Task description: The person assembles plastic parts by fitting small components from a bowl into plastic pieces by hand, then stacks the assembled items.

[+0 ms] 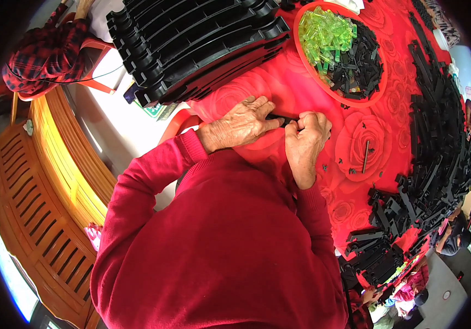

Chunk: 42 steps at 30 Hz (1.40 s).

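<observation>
Both hands meet over the red rose-patterned tablecloth (350, 129), close to my body. Between them is a small black plastic part (286, 120), mostly covered by fingers. My left hand (248, 122) grips its left end with bent fingers, thumb and forefinger reaching toward the other hand. My right hand (308, 140) is curled, its fingertips pinching the part's right end. Just beyond, to the right, a red oval basin (384, 82) holds bright yellow-green clear plastic pieces (326, 38) on its left and small black pieces (359, 68) on its right.
A stack of ribbed black plastic trays (191, 46) stands far left. Long black plastic parts (438, 137) pile along the right side. A thin dark rod (365, 156) and tiny black bits lie right of my hands. A wooden bench (43, 203) and a person in plaid (49, 55) are at left.
</observation>
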### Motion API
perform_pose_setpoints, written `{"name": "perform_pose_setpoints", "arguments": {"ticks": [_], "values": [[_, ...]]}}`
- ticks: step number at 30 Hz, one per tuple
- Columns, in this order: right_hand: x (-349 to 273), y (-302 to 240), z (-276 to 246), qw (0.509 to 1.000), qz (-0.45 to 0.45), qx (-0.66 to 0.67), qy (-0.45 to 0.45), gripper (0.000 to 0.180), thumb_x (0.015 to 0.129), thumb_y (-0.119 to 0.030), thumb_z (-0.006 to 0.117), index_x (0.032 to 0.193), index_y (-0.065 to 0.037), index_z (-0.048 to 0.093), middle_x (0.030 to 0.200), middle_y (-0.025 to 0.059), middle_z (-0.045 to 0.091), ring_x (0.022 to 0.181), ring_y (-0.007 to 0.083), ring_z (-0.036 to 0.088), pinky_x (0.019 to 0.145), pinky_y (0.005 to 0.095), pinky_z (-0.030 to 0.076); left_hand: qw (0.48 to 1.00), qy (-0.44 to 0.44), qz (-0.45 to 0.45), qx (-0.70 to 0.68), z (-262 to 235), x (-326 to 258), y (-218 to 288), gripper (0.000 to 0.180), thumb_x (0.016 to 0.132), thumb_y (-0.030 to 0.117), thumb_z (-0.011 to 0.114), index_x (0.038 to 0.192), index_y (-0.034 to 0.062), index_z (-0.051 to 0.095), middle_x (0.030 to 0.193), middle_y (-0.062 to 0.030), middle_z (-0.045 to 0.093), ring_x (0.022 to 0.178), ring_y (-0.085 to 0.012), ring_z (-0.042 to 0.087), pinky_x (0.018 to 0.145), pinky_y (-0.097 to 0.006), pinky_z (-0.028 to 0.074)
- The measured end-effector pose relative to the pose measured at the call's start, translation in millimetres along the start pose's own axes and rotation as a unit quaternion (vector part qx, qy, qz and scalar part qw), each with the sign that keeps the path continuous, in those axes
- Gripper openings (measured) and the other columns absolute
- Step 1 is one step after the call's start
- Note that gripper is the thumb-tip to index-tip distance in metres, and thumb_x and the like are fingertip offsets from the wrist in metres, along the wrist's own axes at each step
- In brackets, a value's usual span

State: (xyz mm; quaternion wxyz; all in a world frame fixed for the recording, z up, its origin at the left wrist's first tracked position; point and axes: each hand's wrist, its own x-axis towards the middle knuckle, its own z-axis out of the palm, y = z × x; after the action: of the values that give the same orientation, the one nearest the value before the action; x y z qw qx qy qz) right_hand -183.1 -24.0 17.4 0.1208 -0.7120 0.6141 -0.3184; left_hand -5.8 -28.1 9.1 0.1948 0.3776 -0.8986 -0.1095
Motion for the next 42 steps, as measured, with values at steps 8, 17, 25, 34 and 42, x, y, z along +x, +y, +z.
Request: {"name": "perform_pose_setpoints", "arguments": {"ticks": [8,17,25,34,42], "values": [[0,9,4,0.999,0.03,-0.011,-0.015,0.018,0.063,-0.002,0.065,0.076,-0.004,0.053,0.085,0.0109,0.052,0.088,0.0329,0.049,0.076,0.0454,0.037,0.998,0.027,0.029,-0.043,2,-1,-6,0.033,0.078,0.02,0.058,0.108,0.0104,0.067,0.091,-0.0077,0.053,0.088,-0.0246,0.052,0.077,-0.036,0.046],[0,6,2,0.999,0.029,0.017,-0.017,0.019,0.061,0.0,0.064,0.076,-0.005,0.053,0.086,0.0106,0.052,0.089,0.0326,0.048,0.076,0.046,0.036,0.999,-0.022,0.004,-0.037,-7,9,-3,0.036,0.077,0.014,0.064,0.113,0.0143,0.066,0.091,-0.0056,0.051,0.086,-0.0231,0.051,0.077,-0.035,0.045],[2,5,5,1.0,0.018,0.01,-0.012,0.019,0.061,0.001,0.062,0.077,-0.005,0.054,0.085,0.0111,0.052,0.089,0.0327,0.049,0.075,0.0457,0.036,0.992,-0.052,-0.025,-0.109,-4,14,-7,0.031,0.077,0.018,0.062,0.107,0.0183,0.068,0.089,-0.006,0.05,0.089,-0.0247,0.052,0.081,-0.038,0.046],[2,11,4,0.999,0.024,0.025,0.004,0.016,0.061,0.0,0.063,0.074,-0.004,0.055,0.081,0.0117,0.053,0.085,0.0336,0.049,0.074,0.0456,0.037,0.99,0.026,0.001,-0.141,2,4,-12,0.032,0.076,0.012,0.064,0.107,0.0143,0.066,0.094,-0.0076,0.057,0.09,-0.0251,0.055,0.081,-0.037,0.046],[1,13,2,1.0,0.007,0.02,-0.006,0.018,0.063,0.0,0.064,0.078,-0.003,0.056,0.082,0.0115,0.054,0.084,0.0333,0.05,0.075,0.0458,0.038,0.93,0.184,-0.13,-0.292,-6,-14,-6,0.028,0.071,0.002,0.068,0.099,0.0004,0.061,0.098,-0.0136,0.062,0.095,-0.0317,0.059,0.081,-0.04,0.048]]}}
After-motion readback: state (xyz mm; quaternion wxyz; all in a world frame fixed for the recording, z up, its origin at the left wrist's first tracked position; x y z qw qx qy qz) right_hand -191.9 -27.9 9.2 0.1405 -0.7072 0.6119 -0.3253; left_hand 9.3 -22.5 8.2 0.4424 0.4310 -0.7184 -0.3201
